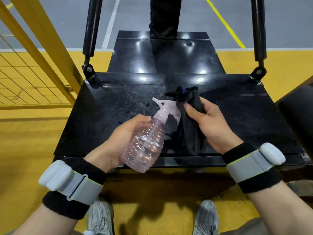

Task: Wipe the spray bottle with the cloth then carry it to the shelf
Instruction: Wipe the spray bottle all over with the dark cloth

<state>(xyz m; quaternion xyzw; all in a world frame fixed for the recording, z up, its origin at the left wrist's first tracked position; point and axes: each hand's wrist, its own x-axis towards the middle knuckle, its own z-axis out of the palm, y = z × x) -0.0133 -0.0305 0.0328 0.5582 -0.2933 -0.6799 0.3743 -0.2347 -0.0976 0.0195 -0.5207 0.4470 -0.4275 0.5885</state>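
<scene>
A clear pink spray bottle [147, 141] with a pale pink trigger head is held tilted above the black platform, nozzle pointing away to the left. My left hand [116, 139] grips its ribbed body from the left. My right hand [211, 122] is closed on a dark cloth [189, 122] with a bit of blue in its folds. The cloth presses against the right side of the trigger head and hangs down beside the bottle's neck.
A scratched black metal platform [105, 112] lies under the hands, with a raised black step [194, 55] behind it. Two black struts [92, 31] rise at its back corners. A yellow mesh fence [27, 72] stands at left. The floor is yellow.
</scene>
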